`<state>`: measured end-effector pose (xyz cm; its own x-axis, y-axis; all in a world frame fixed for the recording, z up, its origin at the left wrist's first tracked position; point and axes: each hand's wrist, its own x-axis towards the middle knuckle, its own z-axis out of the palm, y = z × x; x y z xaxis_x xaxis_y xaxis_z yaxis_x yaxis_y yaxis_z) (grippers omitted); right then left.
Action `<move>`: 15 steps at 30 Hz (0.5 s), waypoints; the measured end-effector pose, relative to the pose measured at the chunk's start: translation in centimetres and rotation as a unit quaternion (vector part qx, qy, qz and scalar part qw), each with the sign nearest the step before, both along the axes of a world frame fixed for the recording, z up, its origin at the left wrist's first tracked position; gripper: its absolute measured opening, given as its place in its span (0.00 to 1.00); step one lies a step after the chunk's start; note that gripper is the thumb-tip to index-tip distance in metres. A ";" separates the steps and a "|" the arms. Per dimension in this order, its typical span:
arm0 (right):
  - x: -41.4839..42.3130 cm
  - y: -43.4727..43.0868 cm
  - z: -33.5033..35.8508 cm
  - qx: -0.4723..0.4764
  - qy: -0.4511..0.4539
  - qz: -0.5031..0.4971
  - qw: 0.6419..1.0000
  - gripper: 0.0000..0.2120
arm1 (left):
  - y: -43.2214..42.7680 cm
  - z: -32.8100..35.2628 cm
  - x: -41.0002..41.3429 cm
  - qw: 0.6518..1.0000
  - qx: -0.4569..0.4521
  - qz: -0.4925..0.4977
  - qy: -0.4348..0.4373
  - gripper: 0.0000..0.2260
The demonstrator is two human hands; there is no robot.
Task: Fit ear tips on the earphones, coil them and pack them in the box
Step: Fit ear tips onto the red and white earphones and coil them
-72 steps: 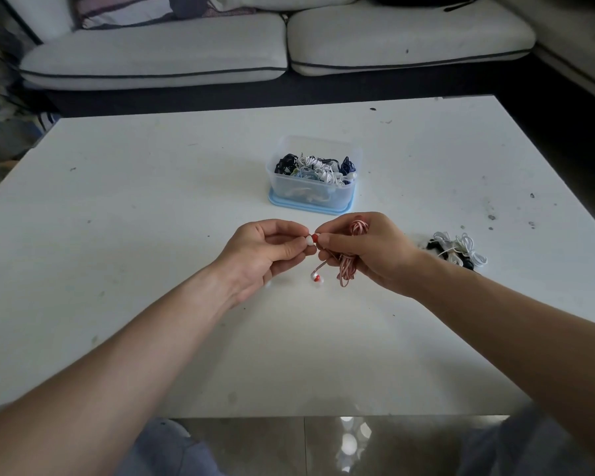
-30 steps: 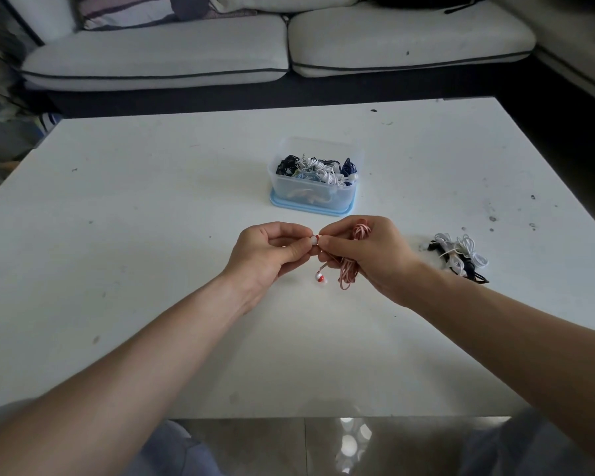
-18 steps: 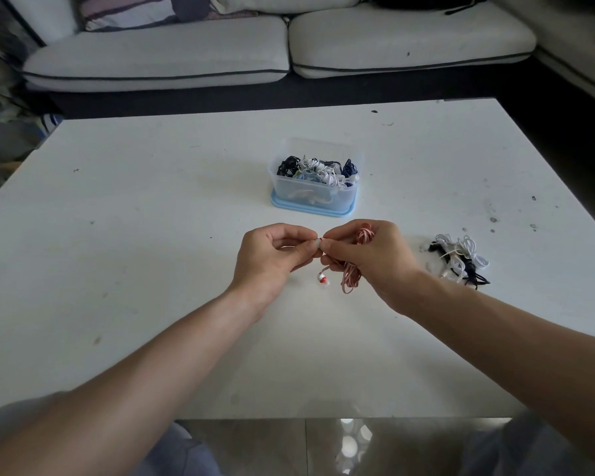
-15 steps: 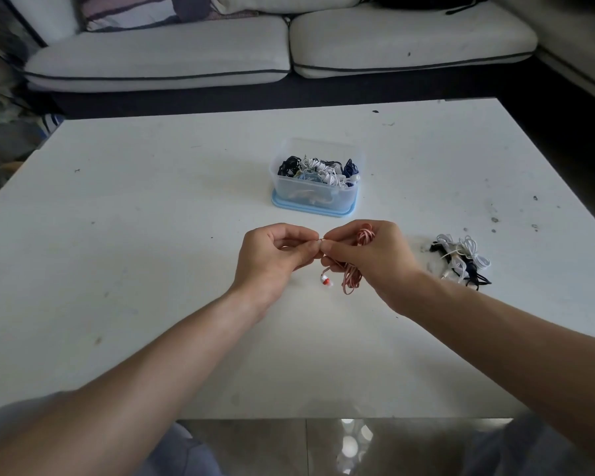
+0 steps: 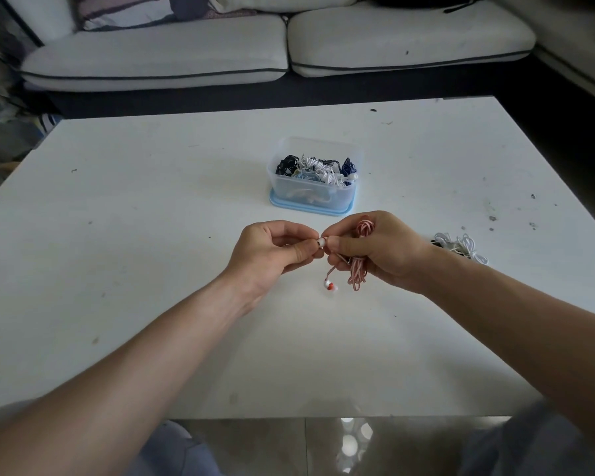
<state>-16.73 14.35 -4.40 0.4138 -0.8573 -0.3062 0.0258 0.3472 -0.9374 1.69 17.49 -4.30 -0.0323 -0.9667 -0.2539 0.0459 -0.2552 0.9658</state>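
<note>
Thumb and forefinger of the left hand [image 5: 272,255] pinch a small white ear tip [image 5: 321,242] above the middle of the white table [image 5: 152,235], nearer its front edge than its back. The other fingers of that hand are curled under. Straight behind the tip, towards the back edge, a clear box [image 5: 310,194] stands on a blue base, filled with black, white and blue coiled sets. Below the tip a red-and-white bud [image 5: 329,286] hangs on its cord just over the tabletop. The tip meets the right hand [image 5: 382,252], whose thumb and forefinger pinch the other bud, which is hidden between them. The lower fingers are clenched round the bunched cord of the pink-and-white earphones [image 5: 358,274], with loops sticking out above and below the fist. Near the right edge, partly behind the right wrist, lies a loose heap [image 5: 461,245] of white and black earphones.
</note>
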 end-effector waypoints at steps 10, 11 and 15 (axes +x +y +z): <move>0.5 0.2 -0.3 0.006 -0.035 -0.078 0.996 0.04 | 0.0 -0.1 -0.3 0.998 -0.051 0.011 -0.042 0.04; 0.5 0.2 -0.3 0.002 -0.037 -0.083 0.996 0.04 | 0.1 -0.2 -0.4 0.998 -0.050 0.014 -0.035 0.05; 0.7 0.2 -0.5 -0.009 -0.033 -0.077 0.996 0.04 | 0.2 -0.3 -0.6 0.996 -0.066 0.037 -0.046 0.05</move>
<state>-16.08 14.57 -4.92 0.2956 -0.9174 -0.2666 0.1387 0.3173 -0.9381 1.04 17.68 -4.59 0.0580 -0.9907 -0.1231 -0.0311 -0.1250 0.9917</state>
